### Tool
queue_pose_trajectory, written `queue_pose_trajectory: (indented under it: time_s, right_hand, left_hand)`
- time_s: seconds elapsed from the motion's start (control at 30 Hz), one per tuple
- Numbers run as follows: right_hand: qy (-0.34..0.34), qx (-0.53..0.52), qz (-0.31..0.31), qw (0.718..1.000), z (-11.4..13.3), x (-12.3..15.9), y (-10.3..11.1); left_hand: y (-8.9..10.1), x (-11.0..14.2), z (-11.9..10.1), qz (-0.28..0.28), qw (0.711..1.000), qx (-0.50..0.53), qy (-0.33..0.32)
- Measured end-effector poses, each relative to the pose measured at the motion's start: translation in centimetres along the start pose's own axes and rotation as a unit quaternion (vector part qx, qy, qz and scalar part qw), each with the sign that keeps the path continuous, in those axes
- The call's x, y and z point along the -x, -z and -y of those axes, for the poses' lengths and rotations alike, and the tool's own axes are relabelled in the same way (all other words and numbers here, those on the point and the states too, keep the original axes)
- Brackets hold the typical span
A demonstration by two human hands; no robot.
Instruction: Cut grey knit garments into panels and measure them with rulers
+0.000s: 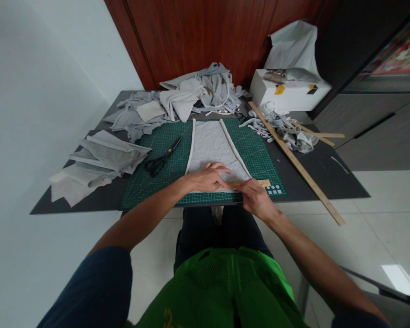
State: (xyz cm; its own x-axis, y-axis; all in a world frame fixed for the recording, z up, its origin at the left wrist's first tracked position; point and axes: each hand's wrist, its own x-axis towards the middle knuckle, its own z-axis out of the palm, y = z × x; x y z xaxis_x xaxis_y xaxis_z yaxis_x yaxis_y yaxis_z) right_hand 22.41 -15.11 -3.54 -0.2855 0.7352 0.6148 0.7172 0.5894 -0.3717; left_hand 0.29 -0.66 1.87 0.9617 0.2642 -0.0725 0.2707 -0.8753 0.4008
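A piece of light grey cloth [213,141], narrow at the far end and wide at the near end, lies on the green cutting mat [164,182]; its long side edges are curled. Across its near end lies a short wooden ruler [264,182], partly covered by both hands. My left hand [208,178] rests on cloth and ruler, fingers stretched to the right. Beside it, my right hand [258,197] has its fingers closed in a pinch at the ruler's near edge; what they hold is hidden. Black-handled scissors [162,157] lie left of the cloth.
Stacked grey cloth pieces [102,157] lie at the left, with a heap of cloth [198,91] at the back. A long wooden ruler [297,164] overhangs the table's front edge. Fabric scraps [294,134] and a white box [282,93] are at the right.
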Motion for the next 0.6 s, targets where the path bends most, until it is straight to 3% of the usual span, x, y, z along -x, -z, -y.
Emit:
queue_pose_trajectory:
  time_s: [0.23, 0.43, 0.6]
  right_hand:
    - [0.016, -0.028, 0.018, 0.999, 0.9, -0.4, -0.7]
    - [0.013, 0.005, -0.004, 1.000, -0.2, 0.4, 0.9]
    - [0.022, -0.028, -0.001, 0.999, 0.2, 0.1, 0.1]
  left_hand:
    - [-0.8, -0.3, 0.6, -0.044, 0.999, 0.010, -0.020]
    - [-0.9, -0.2, 0.7, -0.025, 1.000, 0.008, 0.003]
    - [-1.2, -0.1, 0.5, 0.001, 1.000, -0.016, 0.016]
